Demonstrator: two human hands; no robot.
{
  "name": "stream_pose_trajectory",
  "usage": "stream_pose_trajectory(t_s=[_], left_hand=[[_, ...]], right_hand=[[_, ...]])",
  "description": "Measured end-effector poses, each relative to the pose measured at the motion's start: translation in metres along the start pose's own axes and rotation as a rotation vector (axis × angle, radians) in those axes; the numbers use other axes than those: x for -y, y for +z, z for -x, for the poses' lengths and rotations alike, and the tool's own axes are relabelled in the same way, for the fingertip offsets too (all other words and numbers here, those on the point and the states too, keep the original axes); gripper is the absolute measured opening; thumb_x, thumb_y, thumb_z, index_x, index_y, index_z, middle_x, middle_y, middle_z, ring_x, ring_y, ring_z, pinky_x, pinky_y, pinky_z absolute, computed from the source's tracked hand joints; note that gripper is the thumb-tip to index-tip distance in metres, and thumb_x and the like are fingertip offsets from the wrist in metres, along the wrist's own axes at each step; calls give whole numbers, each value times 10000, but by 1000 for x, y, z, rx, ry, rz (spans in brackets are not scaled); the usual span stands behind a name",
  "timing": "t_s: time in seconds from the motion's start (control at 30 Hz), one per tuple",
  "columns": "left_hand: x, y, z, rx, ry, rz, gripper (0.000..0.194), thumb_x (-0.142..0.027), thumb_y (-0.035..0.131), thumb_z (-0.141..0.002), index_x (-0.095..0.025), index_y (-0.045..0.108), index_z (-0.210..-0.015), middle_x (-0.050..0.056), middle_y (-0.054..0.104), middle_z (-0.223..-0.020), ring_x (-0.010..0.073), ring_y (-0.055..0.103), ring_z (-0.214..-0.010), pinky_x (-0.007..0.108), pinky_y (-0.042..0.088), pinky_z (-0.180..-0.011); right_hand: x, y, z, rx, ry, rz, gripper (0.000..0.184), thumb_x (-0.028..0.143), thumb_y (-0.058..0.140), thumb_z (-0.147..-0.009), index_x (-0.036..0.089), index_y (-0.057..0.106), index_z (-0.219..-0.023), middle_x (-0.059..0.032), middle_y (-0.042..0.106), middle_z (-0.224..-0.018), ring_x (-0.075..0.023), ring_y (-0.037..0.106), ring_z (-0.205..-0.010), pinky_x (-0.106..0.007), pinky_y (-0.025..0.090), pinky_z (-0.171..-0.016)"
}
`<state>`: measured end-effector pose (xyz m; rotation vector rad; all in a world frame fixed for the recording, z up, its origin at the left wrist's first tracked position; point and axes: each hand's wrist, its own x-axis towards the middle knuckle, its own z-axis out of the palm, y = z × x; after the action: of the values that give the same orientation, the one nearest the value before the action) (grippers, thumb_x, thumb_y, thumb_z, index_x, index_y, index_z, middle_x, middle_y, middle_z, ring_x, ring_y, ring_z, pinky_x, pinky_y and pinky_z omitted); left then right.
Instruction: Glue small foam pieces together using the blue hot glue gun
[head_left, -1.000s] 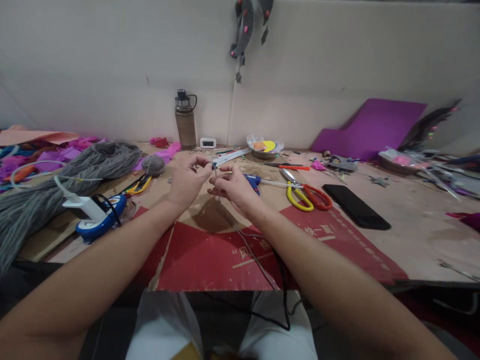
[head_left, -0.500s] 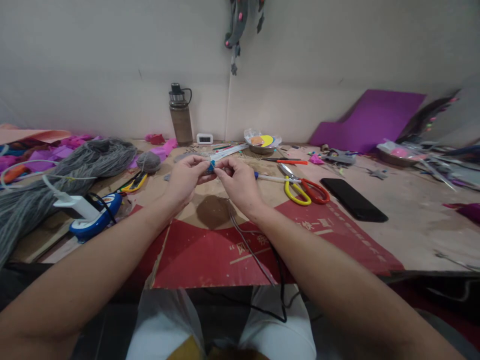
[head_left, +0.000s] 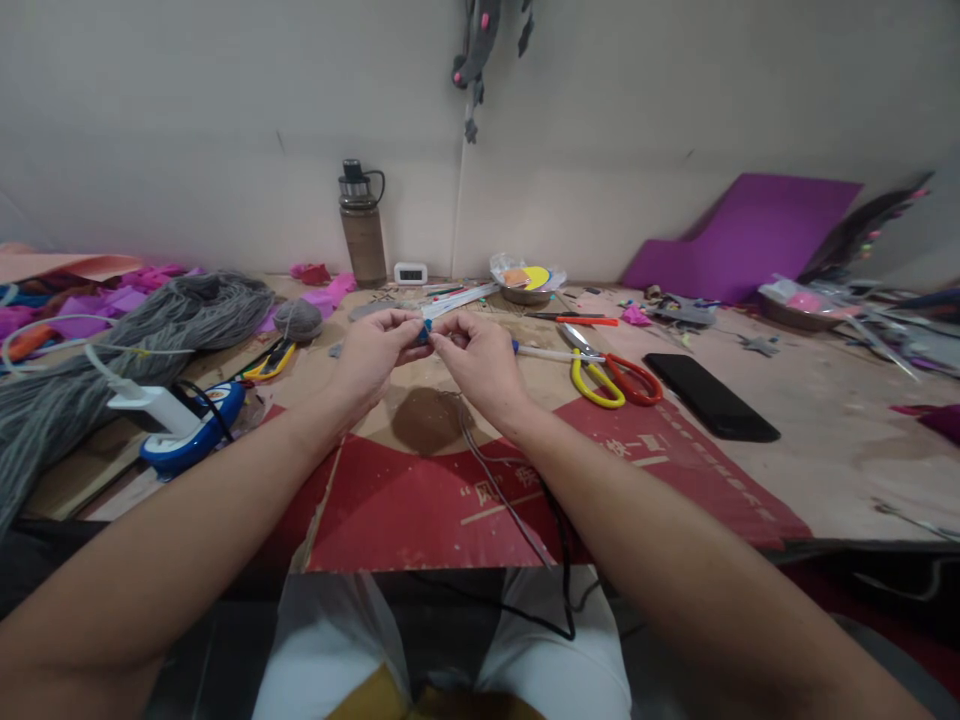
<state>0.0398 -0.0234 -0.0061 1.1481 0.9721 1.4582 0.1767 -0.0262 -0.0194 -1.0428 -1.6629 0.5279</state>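
Observation:
Between my fingertips is a small blue piece [head_left: 425, 328], too small for me to name its kind. My left hand [head_left: 375, 355] pinches it from the left with thumb and forefinger. From the right, my right hand [head_left: 480, 360] is closed with its fingertips against the same piece. Thin grey yarn [head_left: 487, 470] hangs below my right hand and trails across the red cardboard [head_left: 405, 510] toward the table edge. Behind my right hand lies a glue gun, mostly hidden, with its pale glue stick [head_left: 555, 354] showing.
Scissors [head_left: 596, 375] with yellow and red handles and a black phone [head_left: 709, 396] lie to the right. A power strip [head_left: 191, 435] and grey yarn hanks [head_left: 187, 330] are at left. A bottle [head_left: 363, 235] stands by the wall; a black cable [head_left: 566, 570] hangs over the edge.
My hands have drawn together around the blue piece, which shows more clearly than a second ago. My right fingers have closed in; over the last half second the hands barely move.

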Motion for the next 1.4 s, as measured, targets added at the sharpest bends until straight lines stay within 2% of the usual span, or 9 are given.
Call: stream_pose_trajectory(t_s=[0.23,0.47,0.63,0.9,1.0,1.13,1.27,1.4], left_hand=[[1,1,0,1,42,-87,116,-142,721,-722,-119,610,-700,16,626,-709,102,624,-645,337,585,-747],[3,-1,1,51,83,-132,167,-219,755,-688,-119,623,-705,25,645,-695,117,638,-635,332,585,-721],[2,1,4,62,74,-141,186,-234,769,-662,-122,627,-708,32,655,-693,131,647,-649,325,583,-707],[1,0,3,99,72,-162,179,-236,761,-660,-120,628,-689,18,640,-679,103,619,-608,300,574,-688],[2,-3,2,141,93,-199,191,-261,766,-669,-120,645,-718,24,650,-693,112,631,-627,302,574,-699],[0,-7,0,219,116,-261,213,-306,761,-695,-126,674,-768,37,673,-736,127,647,-670,294,574,-697],[-6,-11,-3,314,71,-335,245,-357,738,-725,-137,707,-826,73,705,-809,158,660,-735,279,569,-638],[-11,-15,-5,378,9,-334,272,-382,723,-735,-137,724,-855,92,712,-835,178,666,-767,265,558,-595]], right_hand=[[0,-3,-3,-61,-2,32,160,282,608,-807,179,611,-685,17,567,-629,-111,452,-593,-269,340,-598],[-1,-7,-4,-50,1,14,121,266,616,-826,166,676,-793,-24,681,-746,-131,561,-663,-270,408,-638],[0,-8,-4,-50,-13,12,109,248,623,-824,174,699,-801,-28,708,-764,-145,611,-701,-276,440,-661],[0,-9,-5,-14,11,-57,131,246,604,-822,163,706,-824,-37,721,-775,-138,633,-680,-263,462,-638],[-2,-9,-7,1,50,-63,137,270,613,-796,154,686,-797,-33,692,-720,-129,598,-623,-257,444,-591],[-5,-9,-10,66,110,-178,86,240,622,-749,155,636,-748,-19,657,-679,-109,562,-577,-246,429,-568],[-6,-13,-12,99,162,-263,52,220,603,-737,168,600,-740,-1,637,-642,-104,556,-562,-234,404,-545],[-4,-16,-13,66,162,-215,45,212,601,-731,168,594,-725,9,612,-622,-94,515,-548,-231,382,-539]])
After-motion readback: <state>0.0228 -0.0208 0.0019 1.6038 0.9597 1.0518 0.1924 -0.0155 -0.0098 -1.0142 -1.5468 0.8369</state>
